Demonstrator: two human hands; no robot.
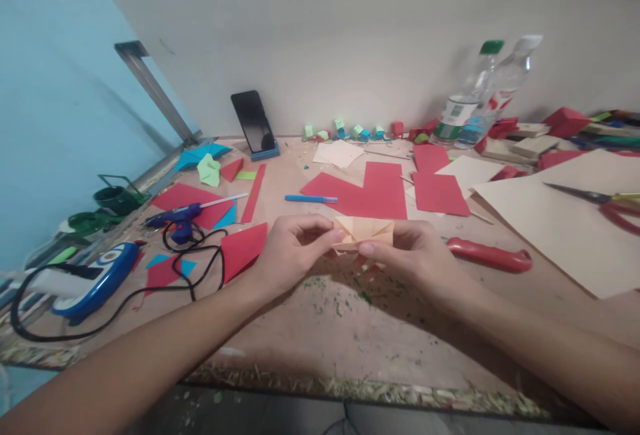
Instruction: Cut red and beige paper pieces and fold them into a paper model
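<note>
A small piece of folded cream paper is held up above the table between both hands. My left hand pinches its left end, thumb in front. My right hand grips the right end, its thumb pressed on the lower edge. The rear fingers of both hands are partly hidden behind the paper. Behind the paper lie a blue pen and a red L-shaped sheet of paper. Just right of my right hand is a red-handled knife, its blade mostly hidden by the hand.
At left sit a blue glue gun with a looping black cord and red paper pieces. A phone leans in a stand near the wall. Two plastic bottles stand at back right. Scissors rest on a large cream sheet.
</note>
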